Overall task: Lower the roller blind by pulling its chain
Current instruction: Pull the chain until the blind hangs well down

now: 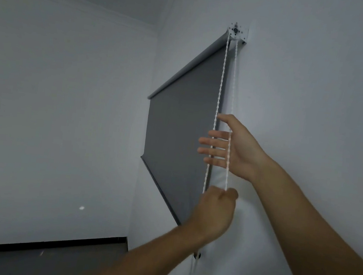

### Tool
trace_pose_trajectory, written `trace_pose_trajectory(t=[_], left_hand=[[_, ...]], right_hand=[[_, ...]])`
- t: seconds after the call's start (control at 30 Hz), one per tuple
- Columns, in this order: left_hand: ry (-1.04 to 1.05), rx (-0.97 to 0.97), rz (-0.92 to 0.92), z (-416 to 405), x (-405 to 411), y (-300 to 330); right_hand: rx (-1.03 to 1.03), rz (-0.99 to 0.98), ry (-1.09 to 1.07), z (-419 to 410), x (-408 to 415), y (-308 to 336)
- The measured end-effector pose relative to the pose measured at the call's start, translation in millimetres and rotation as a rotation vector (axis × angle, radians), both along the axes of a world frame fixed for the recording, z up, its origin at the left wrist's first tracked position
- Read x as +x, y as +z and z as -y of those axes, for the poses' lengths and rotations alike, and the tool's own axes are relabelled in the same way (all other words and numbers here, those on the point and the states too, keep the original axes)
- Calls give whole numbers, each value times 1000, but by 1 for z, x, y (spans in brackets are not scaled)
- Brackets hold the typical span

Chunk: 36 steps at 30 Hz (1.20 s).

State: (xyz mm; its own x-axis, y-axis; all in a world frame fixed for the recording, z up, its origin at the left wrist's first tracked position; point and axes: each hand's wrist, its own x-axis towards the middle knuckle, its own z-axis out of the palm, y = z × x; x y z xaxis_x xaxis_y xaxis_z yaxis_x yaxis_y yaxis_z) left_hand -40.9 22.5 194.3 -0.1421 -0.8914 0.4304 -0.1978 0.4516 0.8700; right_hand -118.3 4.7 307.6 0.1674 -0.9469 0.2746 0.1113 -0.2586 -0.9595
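A grey fabric roller blind (182,124) hangs partly lowered on the white wall (306,83). Two strands of white beaded chain (222,74) drop from its bracket (237,33). The left hand (214,211) is clenched around one strand; the right hand (233,147) is spread, released, behind both.

1. The roller blind (182,124) is carried by the white wall (306,83), fixed there by a white bracket (237,33) at the upper end of its tube.
2. The grey fabric is seen hanging flat against the wall, partly unrolled.
3. A small dark fitting (197,255) is mounted on the wall lower down.
4. A dark floor (25,264) is seen below, edged by a black skirting strip (39,244).
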Motion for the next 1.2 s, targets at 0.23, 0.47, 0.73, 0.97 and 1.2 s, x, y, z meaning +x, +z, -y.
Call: trace_pose_trajectory(t=[0.23, 0.47, 0.73, 0.97, 1.2], left_hand=[[-11, -66, 75, -5, 4, -38], [-45, 29, 85, 0, 22, -44], [1, 12, -179, 9, 33, -8], [-64, 45, -189, 15, 34, 59], [-188, 217, -90, 20, 26, 95]], right_hand=[[117, 33, 153, 19, 8, 0], [20, 68, 193, 19, 4, -14], [-133, -143, 69, -1, 1, -42], [-102, -279, -28, -21, 15, -78], [-77, -386, 107, -40, 27, -110]])
